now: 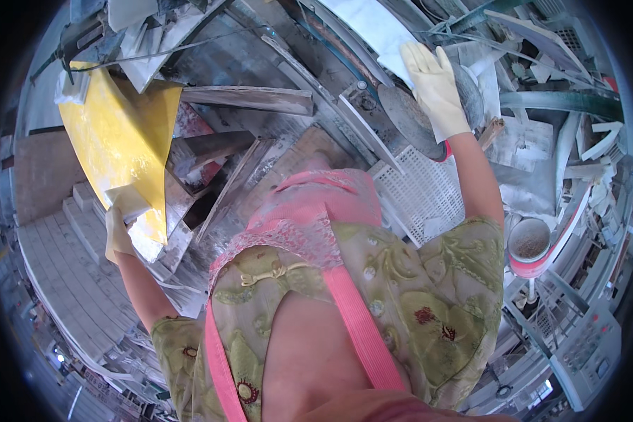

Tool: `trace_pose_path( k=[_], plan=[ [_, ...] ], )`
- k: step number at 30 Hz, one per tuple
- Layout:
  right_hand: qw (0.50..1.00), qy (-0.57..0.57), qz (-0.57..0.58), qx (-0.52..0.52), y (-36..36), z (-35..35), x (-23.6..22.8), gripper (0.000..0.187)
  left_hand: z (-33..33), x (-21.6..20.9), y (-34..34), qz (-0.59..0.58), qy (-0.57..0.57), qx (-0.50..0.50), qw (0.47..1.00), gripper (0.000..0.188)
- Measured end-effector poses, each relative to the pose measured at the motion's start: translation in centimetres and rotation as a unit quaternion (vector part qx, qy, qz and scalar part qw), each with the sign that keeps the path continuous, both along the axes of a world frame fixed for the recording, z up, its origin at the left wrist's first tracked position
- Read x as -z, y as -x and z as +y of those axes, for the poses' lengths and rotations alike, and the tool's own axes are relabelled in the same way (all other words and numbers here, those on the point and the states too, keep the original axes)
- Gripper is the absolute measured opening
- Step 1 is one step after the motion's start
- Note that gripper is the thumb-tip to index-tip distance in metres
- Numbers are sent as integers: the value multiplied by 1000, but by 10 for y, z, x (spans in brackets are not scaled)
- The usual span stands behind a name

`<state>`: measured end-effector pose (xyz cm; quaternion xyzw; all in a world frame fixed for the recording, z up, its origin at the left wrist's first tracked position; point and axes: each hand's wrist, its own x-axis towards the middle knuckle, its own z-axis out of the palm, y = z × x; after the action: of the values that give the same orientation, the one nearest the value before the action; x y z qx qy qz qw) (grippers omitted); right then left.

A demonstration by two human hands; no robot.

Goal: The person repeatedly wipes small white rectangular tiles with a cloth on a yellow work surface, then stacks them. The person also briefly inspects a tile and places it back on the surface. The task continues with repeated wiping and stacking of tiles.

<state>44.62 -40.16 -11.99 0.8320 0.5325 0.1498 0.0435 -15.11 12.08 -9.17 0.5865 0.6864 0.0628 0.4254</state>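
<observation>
My left hand (118, 228), in a cream glove, grips the edge of a small pale square tile (130, 200). The tile sits over the lower part of a wet yellow sheet (119, 133) draped on the left. My right hand (432, 88), gloved alike, is stretched out flat with its fingers close together and nothing in it. Beside its wrist is a round grey disc (409, 121), partly covered by the hand. Past the fingertips runs a bright white surface (369, 24); whether they touch it I cannot tell.
Stacked pale slabs (81, 260) stand at the left. A perforated white crate (425, 190) lies below my right forearm. Wooden boards (250, 100) lean in the middle. On the right are a round container (529, 239) and a control box (589, 355) with red buttons.
</observation>
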Motion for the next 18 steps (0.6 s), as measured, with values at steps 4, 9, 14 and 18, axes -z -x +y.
trace_pose_path(
  k=[4, 9, 14, 18],
  plan=[
    [996, 39, 66, 41, -9, 22, 10, 81, -18, -7, 0, -43, -29, 83, 995, 55],
    [998, -14, 57, 3, -26, 34, 33, 92, -46, -20, -1, -86, -146, 122, 978, 65],
    [991, -60, 118, 2, -28, 43, 0, 60, -61, -27, 3, -161, -112, 98, 976, 67],
    [900, -92, 391, 169, 3, 100, -55, 54, -48, -25, -19, -13, -56, 88, 994, 67]
  ],
)
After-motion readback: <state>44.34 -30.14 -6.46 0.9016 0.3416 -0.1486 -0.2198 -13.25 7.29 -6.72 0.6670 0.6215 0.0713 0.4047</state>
